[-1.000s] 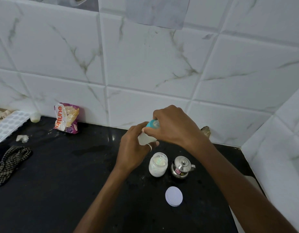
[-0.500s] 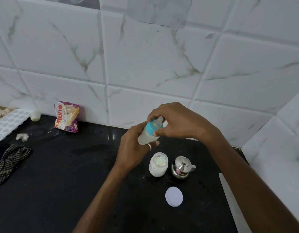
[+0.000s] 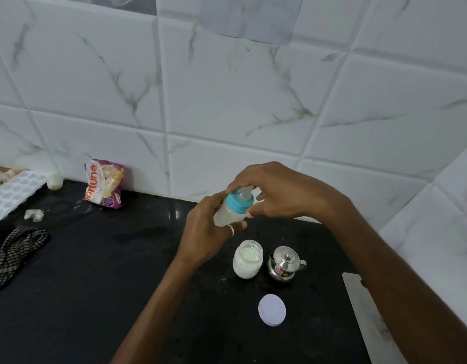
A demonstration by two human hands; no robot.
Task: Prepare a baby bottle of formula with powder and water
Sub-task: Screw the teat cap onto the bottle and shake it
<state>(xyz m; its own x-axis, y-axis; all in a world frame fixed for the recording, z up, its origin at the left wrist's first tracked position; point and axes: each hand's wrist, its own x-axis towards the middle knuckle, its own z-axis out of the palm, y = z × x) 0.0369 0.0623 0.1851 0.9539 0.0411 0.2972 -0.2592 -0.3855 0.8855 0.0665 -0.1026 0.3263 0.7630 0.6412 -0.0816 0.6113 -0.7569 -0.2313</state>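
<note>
Baby bottle held in the air over the black surface, toward its back edge and right of the middle, tilted with the top to the right. Its clear body shows cloudy whitish liquid; a teal ring and pale teat cap it. The left hand wraps the body; the right hand curls thumb and fingers round the ring. Below, on the surface, stand an open jar of powder and a small steel pot side by side, with a white lid lying nearer the front edge.
</note>
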